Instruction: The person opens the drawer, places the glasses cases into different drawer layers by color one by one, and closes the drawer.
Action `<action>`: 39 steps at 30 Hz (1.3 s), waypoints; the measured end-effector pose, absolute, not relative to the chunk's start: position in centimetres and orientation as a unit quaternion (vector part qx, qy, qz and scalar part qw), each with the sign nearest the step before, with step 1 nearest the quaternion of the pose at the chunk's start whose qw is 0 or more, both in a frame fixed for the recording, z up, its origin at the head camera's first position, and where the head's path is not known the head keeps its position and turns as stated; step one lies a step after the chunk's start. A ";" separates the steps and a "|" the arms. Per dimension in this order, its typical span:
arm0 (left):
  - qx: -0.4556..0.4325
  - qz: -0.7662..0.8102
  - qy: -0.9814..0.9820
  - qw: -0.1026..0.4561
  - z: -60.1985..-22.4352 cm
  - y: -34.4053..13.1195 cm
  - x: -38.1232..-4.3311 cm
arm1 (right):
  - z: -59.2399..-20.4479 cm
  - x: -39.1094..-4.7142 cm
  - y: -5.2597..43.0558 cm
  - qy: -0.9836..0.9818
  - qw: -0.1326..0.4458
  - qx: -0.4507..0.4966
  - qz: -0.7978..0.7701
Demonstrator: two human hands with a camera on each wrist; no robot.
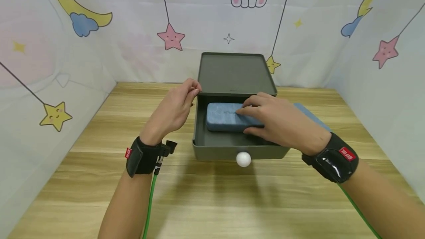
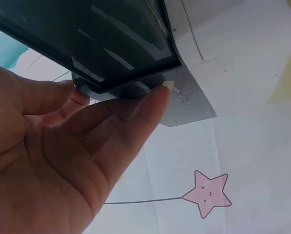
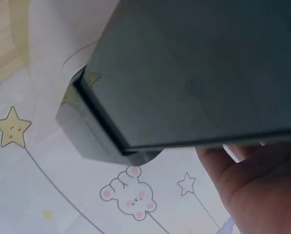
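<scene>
A dark grey drawer box (image 1: pixel 237 73) stands with its drawer (image 1: pixel 219 153) pulled out by a white round knob's side. Inside the drawer lies a blue glasses case (image 1: pixel 219 117) with small dark lettering on top. My right hand (image 1: pixel 275 121) reaches over the drawer's right side and grips the case, thumb on its near side and fingers over its top. In the right wrist view a dark grey wall hides most of these fingers. My left hand (image 1: pixel 176 108) pinches the box's front left edge; its thumb and fingers (image 2: pixel 135 117) lie around the corner in the left wrist view.
The white knob (image 1: pixel 243 159) sticks out from the drawer front. A flat blue thing (image 1: pixel 312 116) lies on the wooden table (image 1: pixel 216 202) at the right, partly behind my right hand. Printed white cloth (image 1: pixel 132 47) encloses the table. Green cables (image 1: pixel 150 202) run from both wristbands.
</scene>
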State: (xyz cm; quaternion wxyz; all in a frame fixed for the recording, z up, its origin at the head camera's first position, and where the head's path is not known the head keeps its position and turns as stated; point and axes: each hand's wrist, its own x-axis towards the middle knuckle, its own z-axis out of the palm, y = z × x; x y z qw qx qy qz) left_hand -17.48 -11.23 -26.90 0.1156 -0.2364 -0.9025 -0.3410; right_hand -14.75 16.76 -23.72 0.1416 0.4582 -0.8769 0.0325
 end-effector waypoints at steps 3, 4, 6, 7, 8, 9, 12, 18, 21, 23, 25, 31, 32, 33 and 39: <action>-0.236 -0.341 -0.903 0.115 -26.8 -11.1 -17.4 | -23.8 -14.8 17.5 -0.869 0.153 0.470 0.038; -0.235 -0.341 -0.903 0.114 -26.8 -11.1 -17.4 | -23.8 -14.8 17.6 -0.866 0.155 0.473 0.041; -0.233 -0.342 -0.903 0.112 -26.8 -11.1 -17.4 | -23.9 -14.9 17.8 -0.863 0.159 0.478 0.045; -0.233 -0.343 -0.903 0.111 -26.8 -11.0 -17.3 | -23.9 -14.9 17.9 -0.862 0.161 0.479 0.047; -0.232 -0.344 -0.903 0.111 -26.8 -11.0 -17.3 | -23.9 -14.9 17.9 -0.861 0.162 0.479 0.047; -0.232 -0.345 -0.903 0.110 -26.8 -11.0 -17.3 | -23.9 -14.9 17.9 -0.861 0.163 0.480 0.047; -0.232 -0.346 -0.902 0.111 -26.8 -11.0 -17.2 | -23.8 -14.9 17.9 -0.861 0.163 0.480 0.043; -0.235 -0.346 -0.901 0.115 -26.9 -10.9 -17.3 | -23.7 -15.1 17.9 -0.859 0.171 0.482 0.037; -0.234 -0.344 -0.902 0.117 -26.9 -10.9 -17.3 | -23.8 -15.3 17.8 -0.853 0.184 0.488 0.038; -0.233 -0.344 -0.902 0.117 -26.9 -10.9 -17.3 | -24.0 -15.5 17.6 -0.848 0.194 0.492 0.039; -0.232 -0.345 -0.902 0.116 -26.9 -11.0 -17.3 | -24.1 -15.6 17.4 -0.844 0.205 0.494 0.039; -0.229 -0.349 -0.902 0.113 -26.8 -11.2 -17.2 | -24.4 -15.9 17.0 -0.841 0.219 0.492 0.040; -0.228 -0.350 -0.902 0.112 -26.8 -11.2 -17.2 | -24.4 -16.0 16.9 -0.842 0.219 0.491 0.039; -0.228 -0.351 -0.901 0.112 -26.8 -11.2 -17.2 | -24.4 -16.1 16.9 -0.843 0.218 0.490 0.038; -0.230 -0.356 -0.899 0.111 -26.9 -11.3 -17.2 | -24.4 -16.4 16.6 -0.852 0.205 0.481 0.039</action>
